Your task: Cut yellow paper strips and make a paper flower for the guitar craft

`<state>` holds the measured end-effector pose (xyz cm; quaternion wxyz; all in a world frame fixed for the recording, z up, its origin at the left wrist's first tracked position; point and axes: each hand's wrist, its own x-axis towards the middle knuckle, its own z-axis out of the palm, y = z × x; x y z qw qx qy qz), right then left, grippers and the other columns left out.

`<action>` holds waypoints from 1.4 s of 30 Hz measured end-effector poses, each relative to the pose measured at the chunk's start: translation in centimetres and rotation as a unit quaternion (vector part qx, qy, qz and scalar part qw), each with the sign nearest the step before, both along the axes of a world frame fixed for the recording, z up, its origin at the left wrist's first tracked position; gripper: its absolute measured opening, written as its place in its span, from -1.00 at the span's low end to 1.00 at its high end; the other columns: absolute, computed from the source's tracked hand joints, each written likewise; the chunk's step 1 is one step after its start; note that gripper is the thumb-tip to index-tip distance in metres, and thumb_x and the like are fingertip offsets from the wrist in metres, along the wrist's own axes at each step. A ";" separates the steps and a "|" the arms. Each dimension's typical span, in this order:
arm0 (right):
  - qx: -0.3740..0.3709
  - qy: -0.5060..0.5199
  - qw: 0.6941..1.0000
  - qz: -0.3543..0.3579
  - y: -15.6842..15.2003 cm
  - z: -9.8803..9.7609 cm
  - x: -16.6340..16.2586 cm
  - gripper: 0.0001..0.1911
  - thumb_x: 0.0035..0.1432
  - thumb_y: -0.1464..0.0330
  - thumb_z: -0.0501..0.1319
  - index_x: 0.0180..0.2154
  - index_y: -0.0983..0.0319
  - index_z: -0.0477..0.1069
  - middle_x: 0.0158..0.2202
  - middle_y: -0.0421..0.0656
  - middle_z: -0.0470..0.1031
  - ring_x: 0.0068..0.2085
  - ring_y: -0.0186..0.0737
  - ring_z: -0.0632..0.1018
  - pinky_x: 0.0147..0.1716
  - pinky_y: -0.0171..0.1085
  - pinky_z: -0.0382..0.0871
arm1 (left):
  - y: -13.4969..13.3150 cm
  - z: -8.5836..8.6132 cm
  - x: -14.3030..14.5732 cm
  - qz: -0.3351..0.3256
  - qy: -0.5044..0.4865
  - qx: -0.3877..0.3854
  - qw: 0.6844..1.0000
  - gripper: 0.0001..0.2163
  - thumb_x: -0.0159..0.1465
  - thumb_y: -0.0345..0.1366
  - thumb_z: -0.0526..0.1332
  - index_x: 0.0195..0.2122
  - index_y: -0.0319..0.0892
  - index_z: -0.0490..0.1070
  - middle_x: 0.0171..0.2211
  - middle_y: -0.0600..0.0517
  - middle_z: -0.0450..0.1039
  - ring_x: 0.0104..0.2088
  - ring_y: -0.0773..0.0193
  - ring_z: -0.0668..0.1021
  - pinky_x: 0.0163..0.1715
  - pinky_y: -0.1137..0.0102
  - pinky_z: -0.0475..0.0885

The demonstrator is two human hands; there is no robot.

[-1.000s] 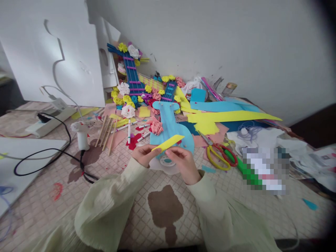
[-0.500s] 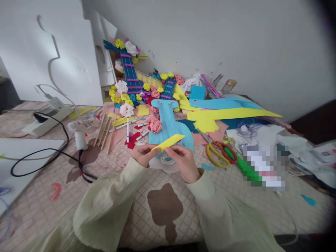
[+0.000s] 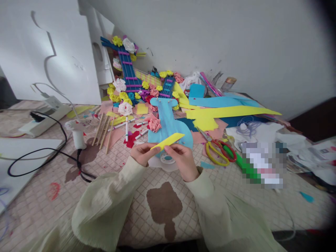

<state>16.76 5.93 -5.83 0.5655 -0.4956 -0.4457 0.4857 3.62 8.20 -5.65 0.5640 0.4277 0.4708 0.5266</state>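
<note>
Both my hands hold one narrow yellow paper strip (image 3: 169, 140) just above the table. My left hand (image 3: 143, 154) pinches its near left end. My right hand (image 3: 183, 160) pinches the strip a little further along, fingers closed on its lower edge. The strip's far end points up and right, over a light blue guitar-shaped paper cut-out (image 3: 168, 122) lying flat. A tape roll (image 3: 166, 159) sits under my hands, partly hidden by them.
Scissors with yellow and red handles (image 3: 219, 150) lie right of my hands. A white glue gun (image 3: 76, 134) with a black cord stands at left, near wooden sticks (image 3: 105, 129) and a power strip (image 3: 43, 119). Paper flowers, blue guitar necks and coloured sheets (image 3: 225, 112) pile against the wall.
My hands and the strip have kept their grip and pose. The view has only drifted slightly, shifting everything a little left and up.
</note>
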 end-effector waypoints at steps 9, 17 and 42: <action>0.003 -0.001 1.000 0.000 0.1 -0.1 0.0 -0.79 -0.12 0.23 0.27 -0.58 0.25 0.42 -0.58 -0.21 0.44 -0.50 -0.32 0.40 -0.46 -0.31 0.28 | -0.1 0.0 -0.1 -0.001 0.016 0.024 1.000 -0.93 -0.17 -0.34 0.34 -0.63 -0.20 0.51 -0.57 0.05 0.53 -0.56 0.36 0.47 -0.50 0.46 0.36; 0.006 0.002 1.000 0.003 0.2 -0.3 -0.1 -0.78 -0.11 0.23 0.27 -0.58 0.26 0.42 -0.58 -0.21 0.44 -0.49 -0.32 0.41 -0.45 -0.31 0.27 | -0.2 0.1 0.0 -0.008 -0.011 0.038 0.999 -0.96 -0.17 -0.37 0.34 -0.63 -0.20 0.51 -0.54 0.04 0.54 -0.53 0.35 0.49 -0.46 0.47 0.37; 0.024 0.073 0.997 -0.009 -0.1 -0.5 -0.2 -0.85 -0.14 0.29 0.30 -0.46 0.21 0.48 -0.43 -0.17 0.51 -0.35 -0.23 0.48 -0.26 -0.23 0.35 | -0.8 0.4 0.0 -0.060 0.017 0.103 0.993 -0.96 -0.09 -0.34 0.31 -0.60 -0.18 0.49 -0.48 0.01 0.55 -0.43 0.27 0.53 -0.34 0.40 0.41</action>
